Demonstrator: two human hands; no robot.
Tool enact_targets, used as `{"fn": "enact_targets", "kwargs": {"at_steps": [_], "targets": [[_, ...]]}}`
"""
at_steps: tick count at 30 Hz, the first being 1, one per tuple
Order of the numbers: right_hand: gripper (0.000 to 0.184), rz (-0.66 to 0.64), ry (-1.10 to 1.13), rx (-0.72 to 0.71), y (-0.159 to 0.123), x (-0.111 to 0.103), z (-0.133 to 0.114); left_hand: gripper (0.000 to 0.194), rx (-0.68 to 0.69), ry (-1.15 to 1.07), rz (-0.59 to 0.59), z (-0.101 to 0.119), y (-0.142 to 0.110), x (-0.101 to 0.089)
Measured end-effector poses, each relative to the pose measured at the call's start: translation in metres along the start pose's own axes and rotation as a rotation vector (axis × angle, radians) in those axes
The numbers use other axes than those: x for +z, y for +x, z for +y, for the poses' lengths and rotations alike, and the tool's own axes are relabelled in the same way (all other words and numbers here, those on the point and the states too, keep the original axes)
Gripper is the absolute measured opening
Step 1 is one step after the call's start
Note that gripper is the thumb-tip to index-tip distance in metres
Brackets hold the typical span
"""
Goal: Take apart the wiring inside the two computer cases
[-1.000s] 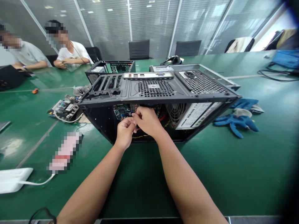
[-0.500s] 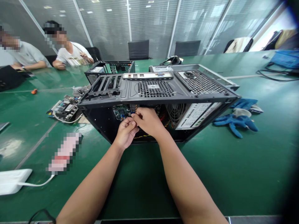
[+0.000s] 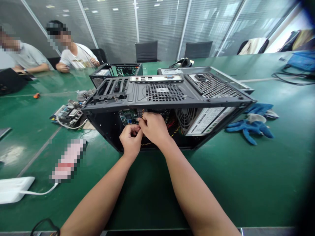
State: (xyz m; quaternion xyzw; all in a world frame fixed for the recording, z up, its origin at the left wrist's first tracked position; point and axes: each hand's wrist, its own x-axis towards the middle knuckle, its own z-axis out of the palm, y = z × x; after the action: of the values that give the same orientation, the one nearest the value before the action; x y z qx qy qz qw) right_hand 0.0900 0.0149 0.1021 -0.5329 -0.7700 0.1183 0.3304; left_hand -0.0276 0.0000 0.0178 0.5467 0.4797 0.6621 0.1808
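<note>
A black computer case (image 3: 162,95) lies on its side on the green table (image 3: 246,183), open side toward me. Inside show a green motherboard (image 3: 128,116), a power supply (image 3: 201,119) with a fan, and yellow and black cables (image 3: 147,143). My left hand (image 3: 130,139) and my right hand (image 3: 154,127) meet at the case opening. Both are closed in a pinch on a small cable piece between them. What exactly they grip is hidden by the fingers.
Blue gloves (image 3: 248,126) lie right of the case. A loose circuit board (image 3: 70,114) sits at the left, a second case (image 3: 115,70) behind. A white device (image 3: 14,190) with a cord is near left. Two people sit at the far left.
My left hand has curled tighter and dropped slightly lower under my right hand. The right hand stays at the case opening. A seated person moved an arm.
</note>
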Motion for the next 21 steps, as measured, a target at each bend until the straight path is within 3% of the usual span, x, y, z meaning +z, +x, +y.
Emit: {"fn": "enact_targets", "kwargs": {"at_steps": [4,12,17,21], "targets": [[0.024,0.001,0.004,0.01,0.001,0.001,0.002,0.013,-0.023,-0.018,-0.026,-0.002,0.0,-0.001],[0.031,-0.041,0.137,0.004,0.002,-0.003,0.004,0.018,-0.321,-0.392,-0.162,0.0,0.004,0.004],[0.036,-0.059,0.218,0.022,0.001,-0.007,0.003,0.024,-0.535,-0.651,-0.316,0.005,0.009,0.002],[0.036,-0.062,0.261,0.003,0.0,-0.009,0.003,0.025,-0.587,-0.714,-0.382,0.005,0.012,0.0]]}}
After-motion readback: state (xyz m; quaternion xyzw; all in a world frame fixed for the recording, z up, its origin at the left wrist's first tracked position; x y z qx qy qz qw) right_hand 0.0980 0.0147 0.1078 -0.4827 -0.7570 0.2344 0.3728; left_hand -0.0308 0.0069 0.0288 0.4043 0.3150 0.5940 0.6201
